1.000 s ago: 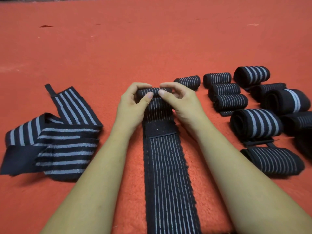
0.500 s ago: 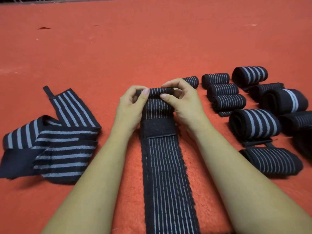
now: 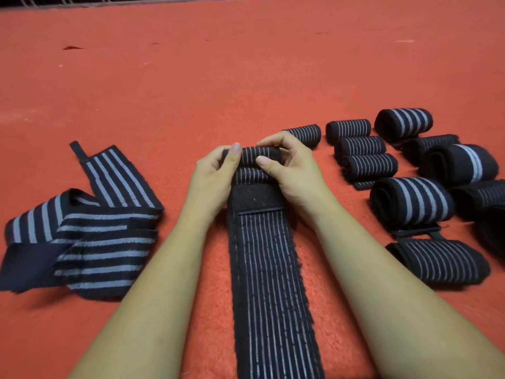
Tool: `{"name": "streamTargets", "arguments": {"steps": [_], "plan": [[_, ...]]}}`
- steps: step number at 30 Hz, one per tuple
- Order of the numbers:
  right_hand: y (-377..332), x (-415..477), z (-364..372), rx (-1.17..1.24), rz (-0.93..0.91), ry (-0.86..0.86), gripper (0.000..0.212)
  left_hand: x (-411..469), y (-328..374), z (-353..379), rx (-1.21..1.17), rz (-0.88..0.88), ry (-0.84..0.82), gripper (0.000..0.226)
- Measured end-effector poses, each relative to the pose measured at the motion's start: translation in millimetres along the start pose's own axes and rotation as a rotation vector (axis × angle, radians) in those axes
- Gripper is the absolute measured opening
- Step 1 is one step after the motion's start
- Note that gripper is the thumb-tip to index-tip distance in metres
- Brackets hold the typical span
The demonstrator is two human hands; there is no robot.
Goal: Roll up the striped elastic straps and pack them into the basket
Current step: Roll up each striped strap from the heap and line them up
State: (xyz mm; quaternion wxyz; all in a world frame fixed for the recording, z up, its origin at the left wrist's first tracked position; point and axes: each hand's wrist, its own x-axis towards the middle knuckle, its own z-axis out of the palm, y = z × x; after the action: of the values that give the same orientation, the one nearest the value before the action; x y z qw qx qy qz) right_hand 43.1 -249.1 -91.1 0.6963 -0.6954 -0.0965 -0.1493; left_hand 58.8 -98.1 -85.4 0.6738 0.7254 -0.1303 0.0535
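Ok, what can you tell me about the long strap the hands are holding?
The strap is black, stretchy-looking cloth with thin pale stripes along its length and fuzzy edges. It lies flat on the red carpet, running away from the person. Its far end is wound into a small tight roll, pinched by the left hand and right hand. Just nearer than the roll sits a plain black patch, maybe a fastener.

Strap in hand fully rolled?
No: left hand and right hand pinch a small roll; most of the strap lies flat.
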Motion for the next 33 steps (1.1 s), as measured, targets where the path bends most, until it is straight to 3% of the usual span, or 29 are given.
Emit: {"name": "streamTargets", "arguments": {"steps": [4,7,11,18,22,26,33], "plan": [[-2.7,0.0,1.1,0.005,0.067,0.028,0.01,2.2,-1.2,-2.6,-0.017,0.041,0.007,0.021],[0.5,1.3,4.1,-0.07,0.145,0.05,0.025,2.7,-3.2,-5.0,-0.019,0.059,-0.031,0.021],[5.3,1.8,0.1,-0.045,0.12,0.023,0.013,2.8,-6.3,-6.0,-0.041,0.043,-0.095,0.03],[6.6,2.3,0.7,-0.061,0.056,-0.023,0.022,4.0,-8.4,-2.2,0.079,-0.05,-0.018,0.021],[5.5,1.7,3.1,0.007,0.124,-0.012,0.015,5.3,-9.6,-6.2,0.018,0.02,-0.028,0.016],[8.2,0.3,4.4,-0.074,0.161,0.008,0.026,2.5,-7.8,-6.2,-0.007,0.059,-0.088,0.019],[5.8,0.1,2.0,-0.068,0.042,-0.016,0.011,1.4,-3.2,-0.4,0.02,-0.063,-0.016,0.03]]}}
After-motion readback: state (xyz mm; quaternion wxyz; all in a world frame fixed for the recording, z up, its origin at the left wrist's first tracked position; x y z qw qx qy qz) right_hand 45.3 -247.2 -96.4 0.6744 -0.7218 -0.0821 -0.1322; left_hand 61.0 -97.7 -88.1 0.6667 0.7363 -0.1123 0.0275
